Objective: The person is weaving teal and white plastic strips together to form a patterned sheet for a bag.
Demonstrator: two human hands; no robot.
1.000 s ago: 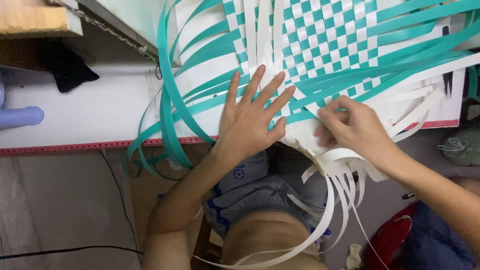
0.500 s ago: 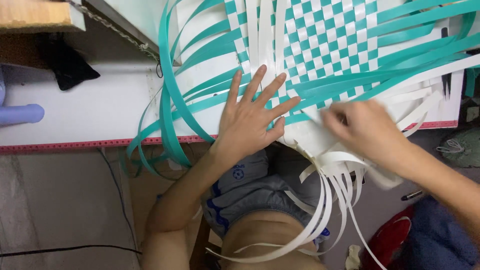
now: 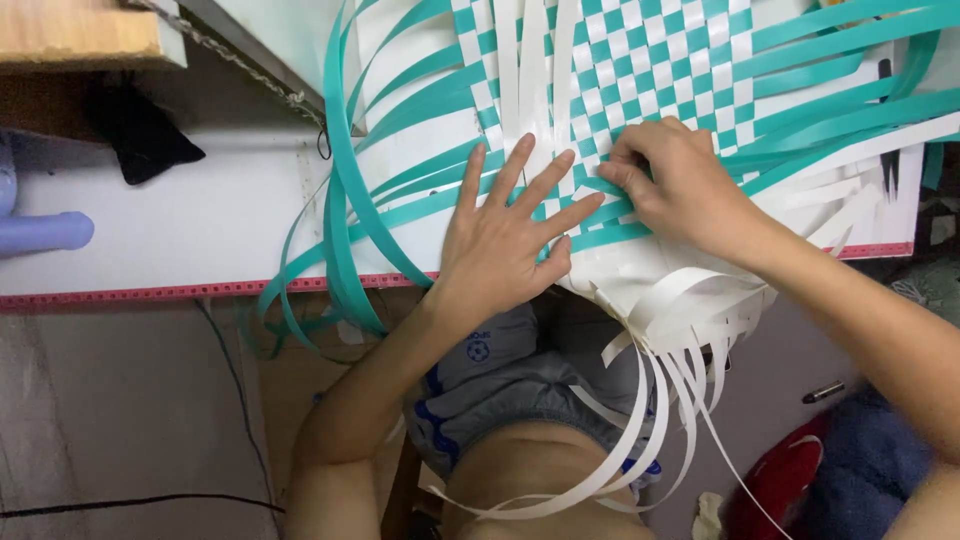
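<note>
**Head view: both hands on the woven mat at the table's near edge**

Head camera looks straight down at your hands; your left hand (image 3: pixel 505 235) lies flat with fingers spread, grasping nothing, pressing the teal and white woven mat (image 3: pixel 640 70) onto the white table (image 3: pixel 200 225); your right hand (image 3: pixel 680 185) sits just beside it, fingers curled and pinching at a teal strip (image 3: pixel 610 235) near the mat's lower edge, though whether the strip is truly caught between fingertips you cannot tell from here, since the knuckles cover the contact.

What could go wrong: the woven part reaches only to your hands, and the loose white strips (image 3: pixel 660 400) below your right wrist hang off the table edge over your lap; if your left palm lifts, the last rows could slide apart; a hard tug from the right hand could kink the strip or drag its neighbours out of line; the long teal loops (image 3: pixel 340 200) arching to the left of your left hand may spring back across the work.

Hard to make out: the mat runs out of frame beyond your fingertips and to the right of your right hand; the strip ends under both palms are hidden; the hanging white ends cross one another below, so their order is unclear.
</note>
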